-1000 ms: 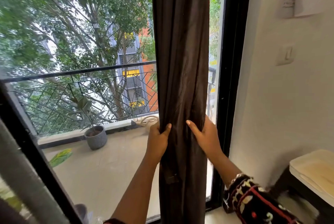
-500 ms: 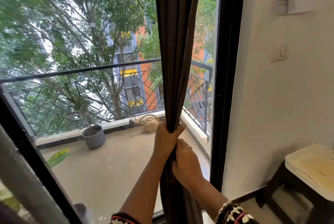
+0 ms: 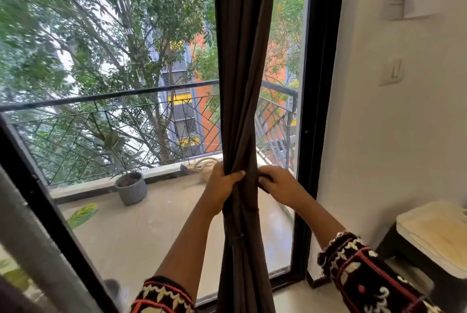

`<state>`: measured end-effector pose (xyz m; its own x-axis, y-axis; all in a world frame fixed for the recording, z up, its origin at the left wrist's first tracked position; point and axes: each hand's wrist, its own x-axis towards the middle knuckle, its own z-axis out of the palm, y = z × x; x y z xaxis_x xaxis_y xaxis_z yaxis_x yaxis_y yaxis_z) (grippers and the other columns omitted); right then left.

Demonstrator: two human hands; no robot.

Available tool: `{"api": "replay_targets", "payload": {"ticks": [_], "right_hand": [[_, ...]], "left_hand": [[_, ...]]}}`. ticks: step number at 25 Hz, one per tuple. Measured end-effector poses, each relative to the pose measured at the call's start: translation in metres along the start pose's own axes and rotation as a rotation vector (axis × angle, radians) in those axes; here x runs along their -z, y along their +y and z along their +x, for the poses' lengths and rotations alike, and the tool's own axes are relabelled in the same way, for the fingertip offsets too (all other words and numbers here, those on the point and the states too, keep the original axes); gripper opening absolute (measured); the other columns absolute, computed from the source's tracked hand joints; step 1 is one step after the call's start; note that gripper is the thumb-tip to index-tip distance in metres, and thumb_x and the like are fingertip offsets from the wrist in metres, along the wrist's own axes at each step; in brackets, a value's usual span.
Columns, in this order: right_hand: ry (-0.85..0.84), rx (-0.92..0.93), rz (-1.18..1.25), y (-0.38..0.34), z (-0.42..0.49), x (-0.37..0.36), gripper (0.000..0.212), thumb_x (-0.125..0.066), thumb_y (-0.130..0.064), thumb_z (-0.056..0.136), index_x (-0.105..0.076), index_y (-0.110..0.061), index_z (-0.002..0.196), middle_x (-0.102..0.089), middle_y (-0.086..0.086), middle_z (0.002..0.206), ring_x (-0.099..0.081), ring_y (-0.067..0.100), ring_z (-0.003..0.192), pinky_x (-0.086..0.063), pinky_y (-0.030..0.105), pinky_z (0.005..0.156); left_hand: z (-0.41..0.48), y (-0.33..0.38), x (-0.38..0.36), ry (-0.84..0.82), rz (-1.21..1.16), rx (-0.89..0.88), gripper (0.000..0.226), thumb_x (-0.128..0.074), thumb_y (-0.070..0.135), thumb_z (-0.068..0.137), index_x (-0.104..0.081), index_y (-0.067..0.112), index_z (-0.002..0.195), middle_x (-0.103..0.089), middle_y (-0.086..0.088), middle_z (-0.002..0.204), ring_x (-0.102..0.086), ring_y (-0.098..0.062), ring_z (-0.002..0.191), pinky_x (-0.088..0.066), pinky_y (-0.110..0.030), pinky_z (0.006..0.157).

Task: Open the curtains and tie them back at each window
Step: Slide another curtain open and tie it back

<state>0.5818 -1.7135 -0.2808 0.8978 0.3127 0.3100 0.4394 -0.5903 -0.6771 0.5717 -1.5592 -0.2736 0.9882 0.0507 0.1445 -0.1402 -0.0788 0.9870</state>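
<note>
GRIP: your left hand (image 3: 222,187) wraps the gathered brown curtain (image 3: 243,72) at its waist, thumb across the front; your right hand (image 3: 280,186) pinches a fold at its right edge | PLACE: hangs bunched before the glass, near the right window frame (image 3: 319,110) | HANDLING: soft, light, probably spreads if loosened; keep hold at the waist.
</note>
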Motion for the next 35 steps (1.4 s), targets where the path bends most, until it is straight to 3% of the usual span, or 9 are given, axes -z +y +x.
{"api": "replay_targets", "payload": {"ticks": [5,11,15,19,21,24,30,33,35], "right_hand": [[0.197,-0.092,-0.284,0.000,-0.015,-0.001,0.023,-0.042,-0.016,0.096,-0.062,-0.006,0.096,-0.065,0.014,0.089,-0.059,0.027,0.083,-0.049,0.039,0.077],[-0.072,-0.370,0.783,-0.025,-0.041,-0.004,0.025,-0.035,-0.013,0.099,-0.059,-0.006,0.093,-0.071,0.011,0.079,-0.068,0.022,0.078,-0.052,0.033,0.076],[-0.178,-0.460,1.057,-0.029,-0.038,-0.014,0.028,-0.038,-0.009,0.097,-0.056,0.000,0.116,-0.062,0.025,0.114,-0.056,0.035,0.115,-0.045,0.044,0.095],[-0.209,-0.490,1.205,-0.034,-0.036,-0.025,0.024,-0.043,-0.009,0.094,-0.055,-0.001,0.114,-0.055,0.020,0.106,-0.052,0.035,0.113,-0.044,0.046,0.095],[-0.203,-0.503,1.226,-0.037,-0.033,-0.027,0.019,-0.045,-0.011,0.094,-0.056,-0.004,0.109,-0.059,0.015,0.099,-0.054,0.031,0.106,-0.046,0.044,0.092],[-0.149,-0.536,1.126,-0.041,-0.028,-0.029,0.014,-0.047,-0.012,0.094,-0.058,-0.008,0.103,-0.064,0.011,0.095,-0.061,0.027,0.095,-0.051,0.038,0.082],[-0.063,-0.567,1.013,-0.043,-0.023,-0.031,0.010,-0.050,-0.008,0.093,-0.059,-0.008,0.090,-0.065,0.007,0.086,-0.063,0.021,0.081,-0.053,0.033,0.074],[0.038,-0.486,0.958,-0.040,-0.024,-0.035,0.016,-0.049,-0.003,0.092,-0.062,-0.005,0.082,-0.067,0.006,0.081,-0.064,0.016,0.075,-0.053,0.029,0.070],[0.068,-0.426,0.904,-0.039,-0.025,-0.039,0.018,-0.050,-0.004,0.092,-0.065,0.000,0.083,-0.068,0.008,0.079,-0.066,0.017,0.073,-0.054,0.030,0.073]], "left_hand": [[0.008,0.005,0.004,0.018,0.104,-0.038,0.042,-0.068,0.007,0.079,-0.057,0.000,0.118,-0.065,-0.014,0.113,-0.062,-0.029,0.103,-0.051,-0.040,0.091],[0.004,0.003,0.000,0.117,0.223,-0.051,0.043,-0.073,0.023,0.076,-0.062,0.004,0.114,-0.068,-0.012,0.106,-0.065,-0.025,0.097,-0.052,-0.041,0.089],[0.008,0.010,-0.001,0.111,0.008,0.100,0.030,-0.062,0.003,0.082,-0.060,-0.004,0.111,-0.067,-0.018,0.099,-0.065,-0.032,0.089,-0.055,-0.041,0.081],[0.003,0.021,-0.002,0.045,-0.274,0.213,0.017,-0.047,-0.003,0.085,-0.058,-0.002,0.099,-0.060,-0.015,0.076,-0.059,-0.026,0.063,-0.052,-0.028,0.053],[-0.003,0.018,-0.005,0.008,-0.366,0.210,0.022,-0.050,0.016,0.090,-0.055,0.001,0.105,-0.058,-0.014,0.080,-0.056,-0.027,0.067,-0.050,-0.032,0.060],[-0.009,0.011,-0.007,-0.105,-0.416,0.179,0.062,-0.045,0.052,0.084,-0.053,0.003,0.121,-0.060,-0.013,0.095,-0.058,-0.023,0.079,-0.050,-0.030,0.068],[-0.019,0.004,-0.006,-0.136,-0.547,0.092,0.058,-0.025,0.055,0.092,-0.075,0.025,0.089,-0.073,0.001,0.093,-0.068,-0.012,0.086,-0.056,-0.023,0.072],[-0.026,0.000,-0.009,0.167,-0.220,-0.085,0.035,-0.045,0.040,0.093,-0.058,0.016,0.115,-0.061,-0.005,0.118,-0.058,-0.018,0.108,-0.048,-0.026,0.085],[-0.032,-0.002,-0.011,0.462,0.227,-0.345,0.015,-0.058,0.029,0.089,-0.060,0.014,0.093,-0.062,-0.003,0.096,-0.058,-0.020,0.094,-0.047,-0.032,0.080]]}}
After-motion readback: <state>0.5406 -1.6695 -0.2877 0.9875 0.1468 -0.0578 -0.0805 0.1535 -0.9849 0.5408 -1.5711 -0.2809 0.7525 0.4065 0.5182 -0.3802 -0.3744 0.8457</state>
